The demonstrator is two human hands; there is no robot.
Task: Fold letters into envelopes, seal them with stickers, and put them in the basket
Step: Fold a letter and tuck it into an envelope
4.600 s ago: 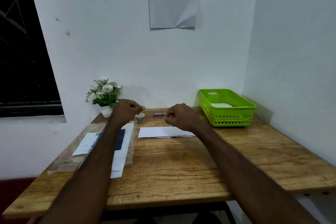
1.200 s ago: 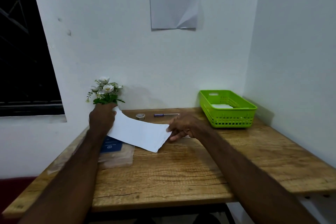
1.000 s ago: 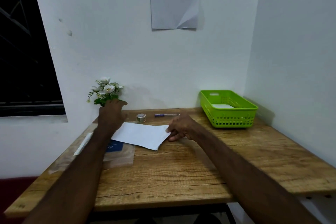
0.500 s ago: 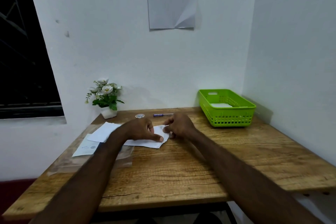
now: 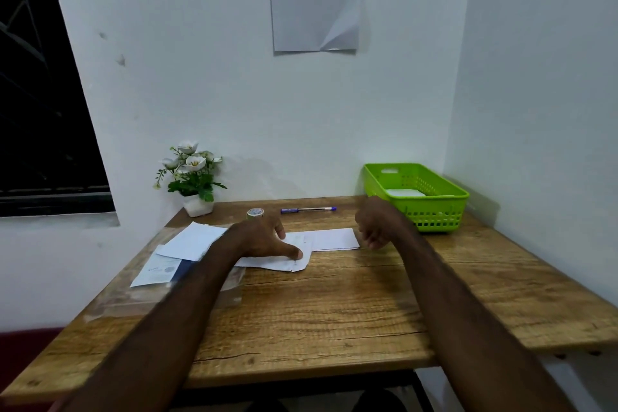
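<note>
Bare desk (image 5: 334, 318) across the near half and right of centre, open to a passing hand. Far edge crowded: flower pot (image 5: 198, 204) at left, sticker roll (image 5: 255, 213) and pen (image 5: 307, 209) mid-back, green basket (image 5: 434, 211) in the right corner against the walls. Papers (image 5: 187, 242) and plastic sleeve (image 5: 133, 301) over the left side.

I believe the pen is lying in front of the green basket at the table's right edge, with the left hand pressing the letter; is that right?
Not quite: in the head view the pen lies left of the green basket, by the back wall near the sticker roll. The left hand does press the letter.
</note>
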